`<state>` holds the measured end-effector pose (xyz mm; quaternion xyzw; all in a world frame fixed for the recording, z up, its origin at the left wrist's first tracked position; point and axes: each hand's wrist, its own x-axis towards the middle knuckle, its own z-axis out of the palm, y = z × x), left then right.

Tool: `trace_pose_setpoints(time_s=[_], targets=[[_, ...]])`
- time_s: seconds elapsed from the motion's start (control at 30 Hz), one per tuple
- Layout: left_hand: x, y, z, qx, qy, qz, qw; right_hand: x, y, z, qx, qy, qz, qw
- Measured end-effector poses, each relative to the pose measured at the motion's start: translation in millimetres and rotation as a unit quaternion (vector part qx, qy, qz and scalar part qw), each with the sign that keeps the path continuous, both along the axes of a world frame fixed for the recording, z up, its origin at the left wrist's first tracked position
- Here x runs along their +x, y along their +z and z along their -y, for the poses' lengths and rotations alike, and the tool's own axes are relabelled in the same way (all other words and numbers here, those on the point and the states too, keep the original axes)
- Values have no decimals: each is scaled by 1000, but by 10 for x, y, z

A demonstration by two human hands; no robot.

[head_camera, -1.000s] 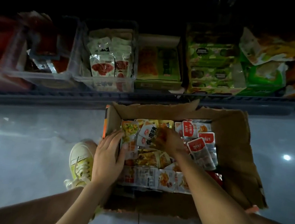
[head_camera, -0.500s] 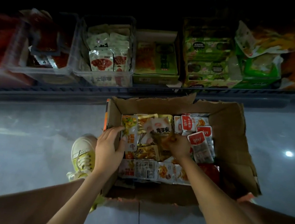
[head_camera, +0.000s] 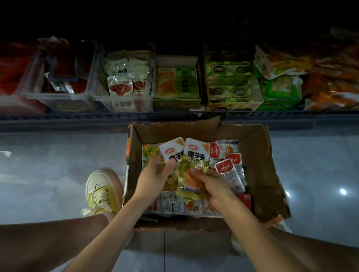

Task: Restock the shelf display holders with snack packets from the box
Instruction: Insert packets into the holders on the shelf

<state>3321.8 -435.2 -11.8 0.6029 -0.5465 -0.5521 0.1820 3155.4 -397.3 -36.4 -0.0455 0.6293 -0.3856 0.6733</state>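
Reaching into the cardboard box [head_camera: 256, 163] on the floor [head_camera: 43, 168], we gripped a snack packet in each hand, just above the loose packets [head_camera: 228, 172] that filled it. Our left hand [head_camera: 155, 175] had its fingers and thumb curled round the lower end of a white-and-gold packet [head_camera: 171, 149]. Our right hand [head_camera: 212, 186] pinched a second packet [head_camera: 195, 156] of the same kind just beside it, the two touching. On the shelf [head_camera: 89, 121] at the far side stood a clear holder [head_camera: 121, 103] with white packets [head_camera: 120, 84], well apart from both hands. A yellow shoe [head_camera: 103, 190] sat just left of the box.
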Motion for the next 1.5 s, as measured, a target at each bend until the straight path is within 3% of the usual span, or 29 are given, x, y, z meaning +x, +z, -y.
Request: trace_pose_setpoints(time_s=[0.07,0.13,0.2,0.27,0.37,0.5,0.63,0.7,0.73,0.77,0.87,0.93,1.07,1.2,1.37,1.5], targets=[[-66,-15,9,96,77,-113,986,134,45,-47,-26,75,-17,997],[-48,-66,28,117,138,-122,976,239,58,-87,-60,168,-57,982],[27,-157,62,103,160,-82,978,234,-13,-86,-68,224,-74,969],[127,-236,106,71,154,-33,985,128,-196,-26,-53,210,-90,972],[281,-311,182,-26,107,103,989,-76,-576,135,-33,194,-245,949],[309,-366,211,-55,79,139,986,-135,-962,415,-56,284,-406,867],[350,-431,228,-54,88,136,985,-99,-1237,577,-58,456,-557,692],[395,-467,246,-51,97,134,985,-116,-1290,583,-40,497,-578,646],[413,-473,254,-50,101,133,985,-139,-1309,576,-38,490,-576,653],[428,-479,260,-49,104,130,985,-167,-1311,564,-46,463,-563,683],[427,-462,271,-34,113,115,986,-250,-1106,537,-101,271,-437,852],[398,-421,276,-25,120,102,987,-272,-837,513,-134,168,-366,906],[319,-255,273,-24,108,76,991,-301,-330,413,-163,72,-305,935],[238,12,252,4,145,21,989,-290,74,286,-157,56,-219,961],[125,370,173,30,159,-88,983,-195,512,175,-164,54,-175,969],[-54,769,46,59,193,-204,958,-57,913,111,-195,48,-197,960]])
